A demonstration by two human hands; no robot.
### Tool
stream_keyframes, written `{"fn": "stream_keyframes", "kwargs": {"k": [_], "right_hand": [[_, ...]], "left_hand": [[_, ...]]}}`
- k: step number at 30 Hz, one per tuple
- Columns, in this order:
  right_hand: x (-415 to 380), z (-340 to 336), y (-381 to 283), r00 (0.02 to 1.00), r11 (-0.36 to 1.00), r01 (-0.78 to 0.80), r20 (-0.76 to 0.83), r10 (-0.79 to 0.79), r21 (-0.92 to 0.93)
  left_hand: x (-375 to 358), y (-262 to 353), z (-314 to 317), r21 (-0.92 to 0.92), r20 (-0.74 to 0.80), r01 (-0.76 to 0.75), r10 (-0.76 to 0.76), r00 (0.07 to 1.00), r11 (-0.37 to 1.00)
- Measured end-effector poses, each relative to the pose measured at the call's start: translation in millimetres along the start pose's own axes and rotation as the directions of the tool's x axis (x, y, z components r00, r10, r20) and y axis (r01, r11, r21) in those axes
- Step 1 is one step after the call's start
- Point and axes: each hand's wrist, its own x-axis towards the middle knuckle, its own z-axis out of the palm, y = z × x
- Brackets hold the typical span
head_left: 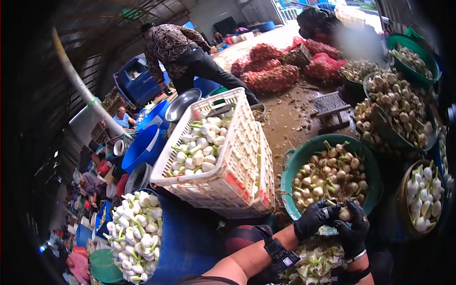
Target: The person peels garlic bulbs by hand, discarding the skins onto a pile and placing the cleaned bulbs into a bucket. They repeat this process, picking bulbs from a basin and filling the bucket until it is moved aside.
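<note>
Together, gloved left hand (315, 219) and right hand (354, 225) clasped a round, papery bulb (345, 214) above green tub (331, 176).

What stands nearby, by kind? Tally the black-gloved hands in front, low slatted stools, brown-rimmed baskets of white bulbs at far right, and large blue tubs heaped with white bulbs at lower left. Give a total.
Gloved hands: 2 (left hand, right hand)
Slatted stool: 1
Brown-rimmed basket: 1
Large blue tub: 1
Total: 5
</note>
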Motion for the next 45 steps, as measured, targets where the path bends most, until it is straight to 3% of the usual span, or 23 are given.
{"fn": "stream_keyframes", "kwargs": {"k": [2,6,10,14,15,16,18,19,20,22,23,24,26,28,30,31,34,39,40,42,43,44,45], "right_hand": [[-6.9,11.8,17.7,0.984,0.932,-0.17,0.013,0.175,0.319],[-4.1,22.1,11.6,0.923,0.721,-0.354,0.099,0.372,0.596],[7.4,20.4,2.2,0.827,0.432,-0.513,0.292,0.48,0.742],[7.3,-4.6,26.5,0.62,-0.004,-0.717,0.641,0.453,0.697],[13.9,-6.1,-2.8,0.677,0.173,-0.69,0.542,0.498,0.703],[12.5,-6.6,-3.1,0.674,0.173,-0.694,0.547,0.497,0.699],[9.0,-8.4,-2.1,0.685,0.059,-0.637,0.53,0.499,0.768],[20.0,-9.1,-25.4,0.727,-0.04,-0.579,0.538,0.426,0.814],[20.8,-9.9,-24.1,0.725,-0.037,-0.581,0.539,0.429,0.813],[22.6,-15.0,-13.6,0.618,-0.119,-0.594,0.546,0.565,0.795],[21.2,-10.2,-9.2,0.624,-0.246,-0.538,0.577,0.527,0.806],[18.9,-9.0,-7.3,0.62,-0.242,-0.536,0.571,0.538,0.809],[19.2,-4.8,-8.1,0.584,-0.024,-0.675,0.553,0.595,0.738],[10.9,1.8,8.2,0.615,0.003,-0.679,0.567,0.548,0.734],[7.6,7.4,14.2,0.708,0.523,-0.704,0.53,0.466,0.48],[3.2,11.4,19.6,0.872,0.855,-0.403,0.421,0.251,0.326],[6.6,26.4,-3.5,0.868,0.65,-0.493,0.274,0.414,0.578],[1.9,30.2,-5.9,0.842,0.583,-0.522,0.264,0.471,0.623],[7.2,23.0,-11.4,0.794,0.543,-0.594,0.326,0.512,0.594],[9.2,14.3,-2.3,0.711,0.382,-0.673,0.411,0.571,0.633],[9.9,12.4,-5.6,0.733,0.432,-0.663,0.411,0.543,0.611],[12.4,11.6,-5.8,0.732,0.434,-0.663,0.406,0.548,0.61],[11.2,11.8,-4.8,0.725,0.446,-0.678,0.436,0.533,0.584]], "left_hand": [[0.4,5.1,-1.9,0.03,-0.008,-0.027,0.027,1.0,0.999],[4.4,12.1,-11.2,0.073,0.031,-0.053,0.051,0.998,0.996],[3.6,20.2,-20.0,0.142,0.079,-0.108,0.098,0.992,0.984],[-0.6,39.1,-33.1,-0.059,0.033,-0.152,0.155,0.987,0.987],[-9.6,55.6,-32.0,0.027,0.006,-0.227,0.227,0.974,0.973],[-11.3,61.5,-36.0,-0.023,-0.019,-0.234,0.234,0.972,0.972],[-5.7,44.6,-47.1,0.104,0.021,-0.08,0.078,0.997,0.991],[7.7,7.9,-58.2,0.796,0.15,-0.309,0.325,0.934,0.52],[3.6,-0.7,-57.9,0.969,0.19,-0.192,0.032,0.981,0.156],[-4.5,-12.9,-52.0,0.962,0.186,-0.195,0.064,0.98,0.19],[-10.2,2.6,-40.6,0.908,0.079,-0.117,0.11,0.991,0.403],[-5.6,11.5,-40.6,0.866,0.038,-0.072,0.08,0.996,0.494],[1.6,3.1,-28.6,0.414,0.07,-0.459,0.475,0.877,0.786],[-3.7,19.2,-20.4,0.195,0.09,-0.339,0.327,0.941,0.92],[-4.9,23.7,-17.9,-0.03,0.145,-0.175,0.178,0.973,0.984],[-3.6,20.4,-21.5,0.004,0.132,-0.118,0.117,0.984,0.993],[1.3,13.4,-29.1,-0.044,0.038,-0.032,0.034,0.999,0.999],[-4.7,23.9,-23.7,-0.031,0.074,-0.091,0.093,0.993,0.995],[-3.8,28.6,-28.0,0.053,0.088,-0.021,0.016,0.996,0.998],[6.6,14.1,-35.1,0.601,0.133,-0.417,0.429,0.894,0.682],[3.2,17.1,-36.2,0.707,0.155,-0.368,0.375,0.914,0.604],[1.4,18.4,-34.4,0.704,0.16,-0.369,0.371,0.915,0.607],[-6.5,27.8,-24.1,0.473,0.122,-0.244,0.211,0.97,0.846]]}}
